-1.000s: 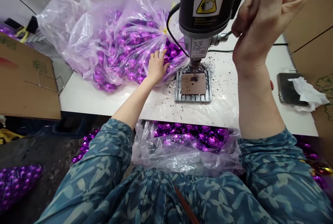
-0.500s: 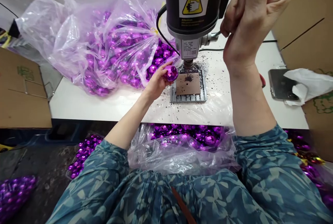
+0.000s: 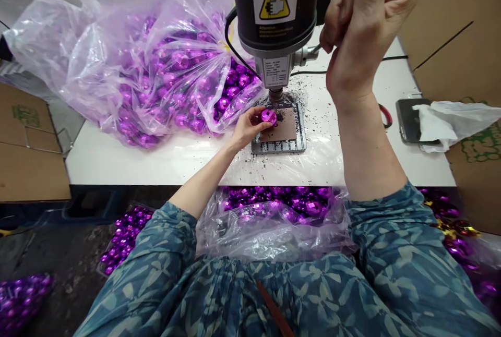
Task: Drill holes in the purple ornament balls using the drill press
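While L hand (image 3: pixel 248 127) grips ball (image 3: pixel 268 116), drill bit hidden.

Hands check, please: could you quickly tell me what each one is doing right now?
Left hand: closed on a purple ball.
Right hand: closed around the drill press lever.

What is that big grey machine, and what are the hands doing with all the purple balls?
The picture comes from a camera on a person's head, looking down at their own hands. The grey machine is a small drill press standing on a white table. The left hand holds one shiny purple ball on the machine's little plate, right under the drill. The right hand is raised and grips the machine's lever beside it. Behind lies a big clear bag full of purple balls. Dark crumbs are scattered around the plate. To the right lie a phone and a white tissue.
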`<state>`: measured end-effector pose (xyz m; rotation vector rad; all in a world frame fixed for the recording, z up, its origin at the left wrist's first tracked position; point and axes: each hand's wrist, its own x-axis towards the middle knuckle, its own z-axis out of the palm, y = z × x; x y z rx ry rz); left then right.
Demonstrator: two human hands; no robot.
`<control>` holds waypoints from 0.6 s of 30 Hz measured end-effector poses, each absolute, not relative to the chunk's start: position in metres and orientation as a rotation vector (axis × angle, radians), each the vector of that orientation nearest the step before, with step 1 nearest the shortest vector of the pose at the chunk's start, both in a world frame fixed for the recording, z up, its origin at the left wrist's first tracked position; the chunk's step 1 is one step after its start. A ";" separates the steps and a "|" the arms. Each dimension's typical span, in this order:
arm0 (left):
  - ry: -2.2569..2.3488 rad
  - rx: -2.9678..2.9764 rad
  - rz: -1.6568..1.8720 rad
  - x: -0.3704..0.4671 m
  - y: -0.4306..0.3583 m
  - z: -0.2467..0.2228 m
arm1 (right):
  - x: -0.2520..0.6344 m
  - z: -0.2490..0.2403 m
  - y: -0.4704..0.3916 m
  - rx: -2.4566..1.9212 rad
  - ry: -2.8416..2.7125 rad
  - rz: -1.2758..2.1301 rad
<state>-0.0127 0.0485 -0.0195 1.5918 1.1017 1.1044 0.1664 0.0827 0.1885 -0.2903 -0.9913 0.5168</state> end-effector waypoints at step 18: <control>1.193 1.919 1.170 0.009 0.034 -0.032 | 0.171 0.191 0.076 -0.372 -1.100 0.498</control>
